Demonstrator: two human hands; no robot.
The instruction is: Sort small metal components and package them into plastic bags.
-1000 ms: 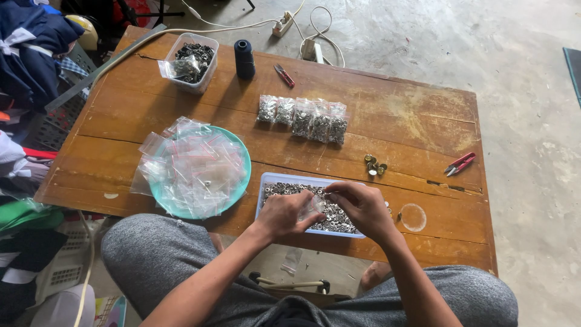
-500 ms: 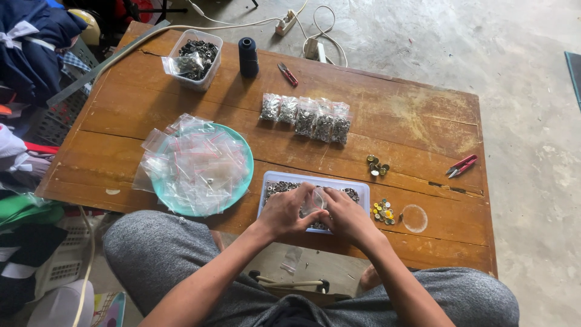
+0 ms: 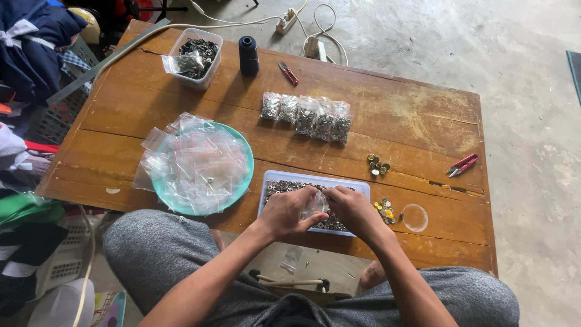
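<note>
Concrete floor, low wooden surface [image 3: 393,115] with the person seated at its near edge. Change over the last second: right hand [image 3: 357,209] was spread over the right part of the white tray [image 3: 275,178] of small metal fasteners; it has come in to meet the left hand [image 3: 290,212] over the tray's middle. Both hands now pinch a small clear bag [image 3: 316,204] between their fingertips, held just above the fasteners. Half a second ago the bag was already between them, so the grip has settled rather than shifted. Cannot tell whether the bag's mouth is open or whether anything is inside it; it is too small and glare-washed.

Reading: the work looks to have moved from picking in the tray to handling the bag.

Unmoved around them:
- teal plate [image 3: 245,188] heaped with empty clear bags, left of the tray
- row of filled bags [image 3: 305,114] mid-surface
- loose brass-coloured pieces [image 3: 376,165] and a small cluster of coloured ones [image 3: 384,209] just right of the tray
- red snips [image 3: 462,165] near the right edge, a second pair [image 3: 288,72] at the back
- dark thread spool [image 3: 247,54] and a clear tub [image 3: 195,56] of dark parts, far left
</note>
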